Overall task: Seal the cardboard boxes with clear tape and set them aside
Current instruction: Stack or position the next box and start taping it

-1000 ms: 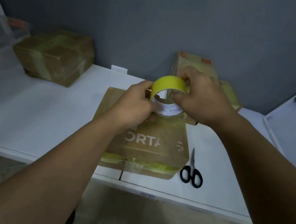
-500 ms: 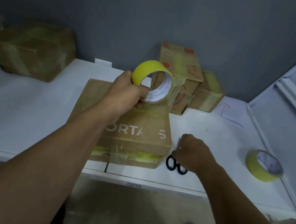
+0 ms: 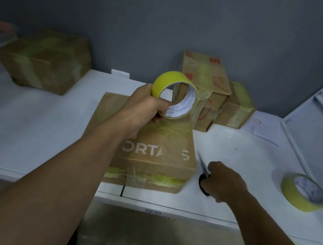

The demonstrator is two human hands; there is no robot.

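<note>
Two hands split the cutting step: left hand point(image 3: 148, 107) grips the tape roll point(image 3: 174, 98) taut above the box point(image 3: 153, 142), right hand point(image 3: 224, 180) clutches scissors point(image 3: 203, 175), which probably must snip the strip below the left fingers next.

Four cardboard boxes sit on the white surface point(image 3: 29, 122): the lettered box point(image 3: 157, 153) at the front edge, one box point(image 3: 45, 61) far to its left, and two behind it to the right, a tall box point(image 3: 208, 76) and a low box point(image 3: 237, 106). Two tape rolls: one point(image 3: 173, 96) above the lettered box, one point(image 3: 304, 192) well to its right. One pair of scissors point(image 3: 203, 177) just right of it. Two hands.
</note>
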